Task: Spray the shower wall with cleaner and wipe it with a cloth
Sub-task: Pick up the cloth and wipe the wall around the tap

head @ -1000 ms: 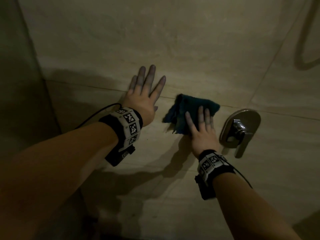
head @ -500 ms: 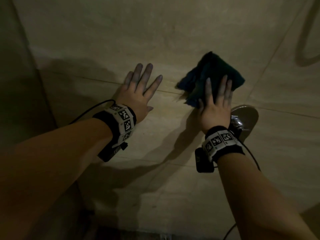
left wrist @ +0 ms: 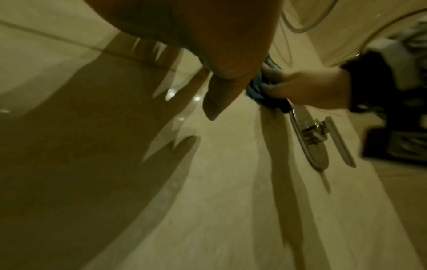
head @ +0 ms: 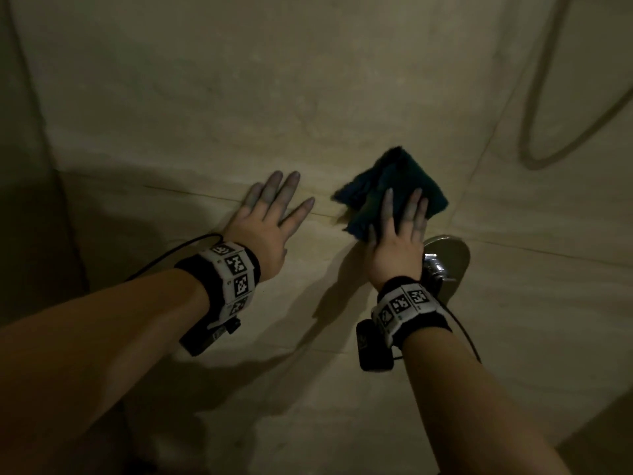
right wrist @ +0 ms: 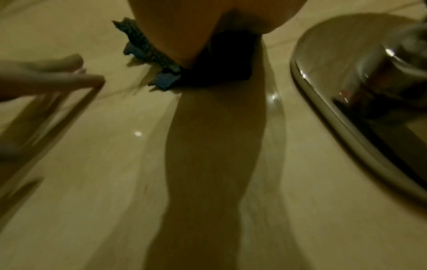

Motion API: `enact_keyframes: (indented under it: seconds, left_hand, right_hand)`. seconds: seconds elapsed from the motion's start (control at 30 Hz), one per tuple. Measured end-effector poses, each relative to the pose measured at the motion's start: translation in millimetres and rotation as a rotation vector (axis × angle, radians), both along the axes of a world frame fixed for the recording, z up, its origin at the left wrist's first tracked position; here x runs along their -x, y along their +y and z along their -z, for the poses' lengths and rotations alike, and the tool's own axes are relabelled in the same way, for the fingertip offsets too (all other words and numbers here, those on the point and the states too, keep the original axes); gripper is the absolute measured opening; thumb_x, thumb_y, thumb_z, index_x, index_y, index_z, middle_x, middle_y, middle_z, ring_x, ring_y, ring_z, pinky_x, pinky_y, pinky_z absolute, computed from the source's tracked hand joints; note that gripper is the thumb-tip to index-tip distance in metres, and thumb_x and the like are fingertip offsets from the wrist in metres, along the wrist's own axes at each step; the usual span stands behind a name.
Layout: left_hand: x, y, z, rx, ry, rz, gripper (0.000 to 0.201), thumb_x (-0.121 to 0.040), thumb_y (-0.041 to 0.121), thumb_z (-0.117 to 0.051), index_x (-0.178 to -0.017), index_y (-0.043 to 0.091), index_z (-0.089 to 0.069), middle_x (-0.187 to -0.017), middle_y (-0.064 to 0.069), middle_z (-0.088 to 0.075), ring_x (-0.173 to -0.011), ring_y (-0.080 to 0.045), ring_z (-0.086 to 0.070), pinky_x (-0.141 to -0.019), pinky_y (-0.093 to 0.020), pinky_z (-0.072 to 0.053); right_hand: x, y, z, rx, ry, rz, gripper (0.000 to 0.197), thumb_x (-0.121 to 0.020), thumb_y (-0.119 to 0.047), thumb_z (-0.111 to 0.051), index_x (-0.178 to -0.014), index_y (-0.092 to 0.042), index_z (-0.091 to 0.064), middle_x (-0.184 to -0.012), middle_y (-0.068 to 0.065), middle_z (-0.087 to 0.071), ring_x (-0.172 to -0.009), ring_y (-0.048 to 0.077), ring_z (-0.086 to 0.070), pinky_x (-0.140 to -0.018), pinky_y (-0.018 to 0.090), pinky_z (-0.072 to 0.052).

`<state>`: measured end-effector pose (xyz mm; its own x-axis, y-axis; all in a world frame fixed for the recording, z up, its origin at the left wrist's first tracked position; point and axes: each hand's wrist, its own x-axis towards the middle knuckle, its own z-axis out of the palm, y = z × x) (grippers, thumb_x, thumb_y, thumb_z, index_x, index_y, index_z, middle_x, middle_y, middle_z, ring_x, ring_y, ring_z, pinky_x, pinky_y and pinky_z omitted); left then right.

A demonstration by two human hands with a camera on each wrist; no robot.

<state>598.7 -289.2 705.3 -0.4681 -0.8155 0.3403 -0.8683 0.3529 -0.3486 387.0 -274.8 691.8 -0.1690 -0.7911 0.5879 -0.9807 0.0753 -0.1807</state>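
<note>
A dark teal cloth (head: 394,180) lies bunched against the beige tiled shower wall (head: 239,97), just above the chrome mixer. My right hand (head: 399,228) presses it flat to the wall with straight fingers. In the right wrist view the cloth (right wrist: 148,47) peeks out from under my palm. Left of the cloth, my left hand (head: 270,217) rests flat on the wall with its fingers spread, holding nothing. From the left wrist view the right hand (left wrist: 307,87) and the cloth (left wrist: 256,85) show beyond my left thumb. No spray bottle is in view.
A chrome mixer plate with a lever handle (head: 445,265) sticks out of the wall right beside my right wrist. A shower hose (head: 548,132) loops down the wall at the upper right. A second wall (head: 20,200) meets this one at the left corner.
My right hand swept the cloth up and to the right from beside the mixer, then slid slightly back down. The left hand has stayed planted on the wall.
</note>
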Motion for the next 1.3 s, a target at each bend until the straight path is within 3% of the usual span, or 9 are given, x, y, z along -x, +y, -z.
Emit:
enact_keyframes:
  seconds: [0.17,0.3,0.47,0.67,0.8,0.97,1.13,1.23,1.3]
  left_hand:
    - [11,1,-18,0.016,-0.016,0.045,0.083,-0.095,0.038,-0.037,-0.144,0.026,0.029,-0.132,-0.006,0.053,-0.140,-0.034,0.031,-0.115,-0.046,0.015]
    - [12,1,-23,-0.005,-0.016,0.055,0.080,-0.095,0.038,-0.037,-0.147,0.027,0.023,-0.143,-0.005,0.046,-0.141,-0.031,0.030,-0.117,-0.044,0.013]
    - [3,-1,-24,-0.014,-0.027,0.084,0.079,-0.095,0.035,-0.036,-0.147,0.026,0.023,-0.142,-0.004,0.045,-0.143,-0.029,0.026,-0.118,-0.041,0.008]
    - [-6,3,-35,0.084,0.122,0.098,0.082,-0.092,0.032,-0.042,-0.148,0.028,0.017,-0.158,-0.007,0.016,-0.146,-0.027,0.005,-0.116,-0.038,-0.007]
    - [-20,-1,-43,0.174,0.220,0.086,0.093,-0.068,0.033,-0.062,-0.149,0.021,-0.016,-0.152,-0.014,-0.033,-0.135,-0.030,-0.023,-0.101,-0.039,-0.018]
    - [-26,1,-40,0.121,0.199,0.048,0.085,-0.091,0.034,-0.045,-0.149,0.026,0.016,-0.159,-0.007,0.014,-0.147,-0.028,0.008,-0.117,-0.040,-0.004]
    - [-30,2,-32,0.088,0.164,-0.001,0.082,-0.093,0.038,-0.040,-0.148,0.026,0.020,-0.158,-0.007,0.019,-0.147,-0.029,0.009,-0.118,-0.041,-0.005]
    - [-32,6,-33,0.078,0.162,-0.024,0.081,-0.093,0.037,-0.040,-0.148,0.028,0.020,-0.158,-0.006,0.017,-0.147,-0.029,0.007,-0.118,-0.041,-0.007]
    - [-35,6,-33,0.092,0.210,0.008,0.089,-0.089,0.037,-0.049,-0.149,0.027,0.016,-0.160,-0.009,0.005,-0.146,-0.029,-0.004,-0.117,-0.042,-0.015]
  right_hand:
    - [19,-4,-41,0.093,-0.012,0.066,0.062,-0.101,-0.036,-0.025,-0.150,-0.025,0.012,-0.158,0.013,0.019,-0.147,0.030,0.014,-0.120,0.038,0.005]
    - [21,-1,-37,0.080,-0.015,0.070,0.063,-0.101,-0.035,-0.025,-0.149,-0.025,0.014,-0.157,0.013,0.020,-0.147,0.030,0.015,-0.122,0.039,0.001]
    - [16,9,-14,-0.115,0.023,0.019,0.065,-0.102,-0.037,-0.022,-0.131,-0.034,0.035,-0.140,0.004,0.044,-0.144,0.029,0.025,-0.120,0.039,0.008]
    - [2,5,-42,-0.084,0.026,0.010,0.065,-0.101,-0.039,-0.023,-0.142,-0.031,0.026,-0.153,0.011,0.032,-0.144,0.029,0.026,-0.117,0.037,0.013]
    - [-6,-1,-77,-0.021,0.096,-0.038,0.064,-0.101,-0.039,-0.023,-0.143,-0.031,0.025,-0.152,0.009,0.034,-0.143,0.027,0.027,-0.112,0.034,0.019]
    - [-6,5,-55,-0.190,0.224,-0.072,0.073,-0.101,-0.035,-0.027,-0.128,-0.035,0.040,-0.128,-0.002,0.058,-0.117,0.018,0.058,-0.112,0.036,0.022]
    - [-8,18,-12,-0.402,0.276,-0.102,0.083,-0.099,-0.015,-0.033,-0.125,-0.037,0.042,-0.122,-0.004,0.061,-0.094,0.010,0.070,-0.110,0.037,0.024]
    - [-11,16,-18,-0.364,0.231,-0.098,0.081,-0.100,-0.018,-0.032,-0.124,-0.039,0.042,-0.121,-0.007,0.062,-0.096,0.007,0.069,-0.110,0.035,0.023]
    - [-16,14,-34,-0.292,0.192,-0.086,0.075,-0.102,-0.026,-0.028,-0.124,-0.038,0.042,-0.123,-0.006,0.062,-0.109,0.012,0.063,-0.112,0.035,0.022]
